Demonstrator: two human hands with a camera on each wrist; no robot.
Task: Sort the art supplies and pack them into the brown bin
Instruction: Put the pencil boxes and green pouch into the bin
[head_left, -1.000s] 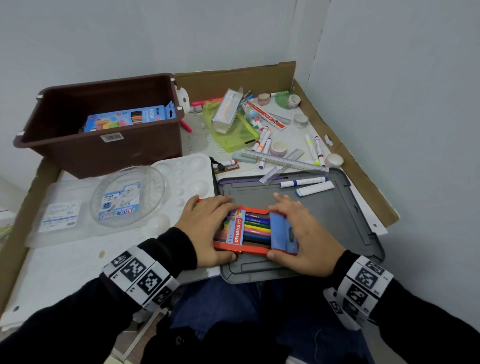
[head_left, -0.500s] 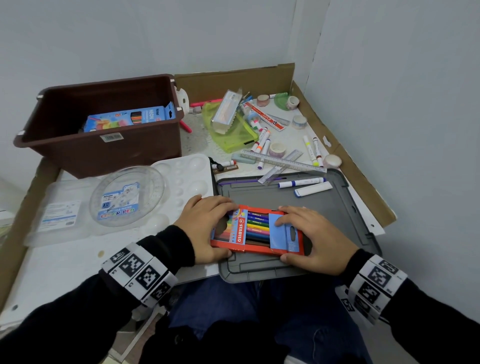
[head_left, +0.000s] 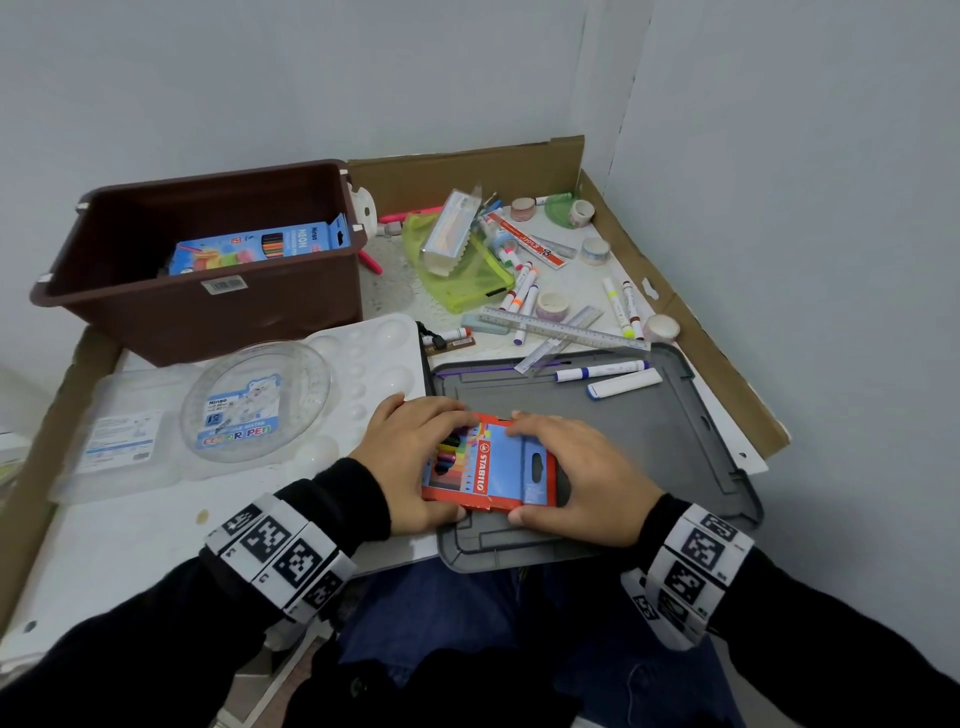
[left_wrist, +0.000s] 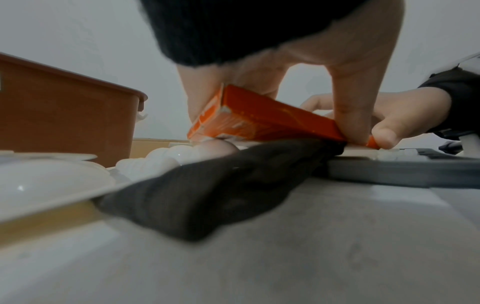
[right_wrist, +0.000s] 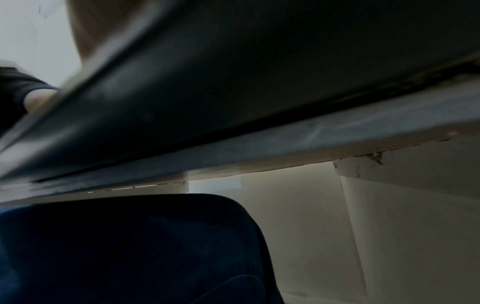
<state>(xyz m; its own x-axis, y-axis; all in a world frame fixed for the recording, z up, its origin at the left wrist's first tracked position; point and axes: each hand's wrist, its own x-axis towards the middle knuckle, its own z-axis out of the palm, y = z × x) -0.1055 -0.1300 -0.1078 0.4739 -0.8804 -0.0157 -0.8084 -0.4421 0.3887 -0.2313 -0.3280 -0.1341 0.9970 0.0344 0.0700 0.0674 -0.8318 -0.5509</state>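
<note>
Head view: marker box (head_left: 488, 465) between hands (head_left: 410, 457).

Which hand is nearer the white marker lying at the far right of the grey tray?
Right. The right hand grips the pen box's right end, below the white marker; the left hand holds the box's left end, farther away.

— Covered under the left hand (head_left: 410, 457): most pens of the marker box (head_left: 488, 462). Too small to read: fine print on its flap.

— Blocked in the right wrist view by the blurred gray lid (right_wrist: 259, 86): right hand's grip. Cut off below: both sleeves.
</note>
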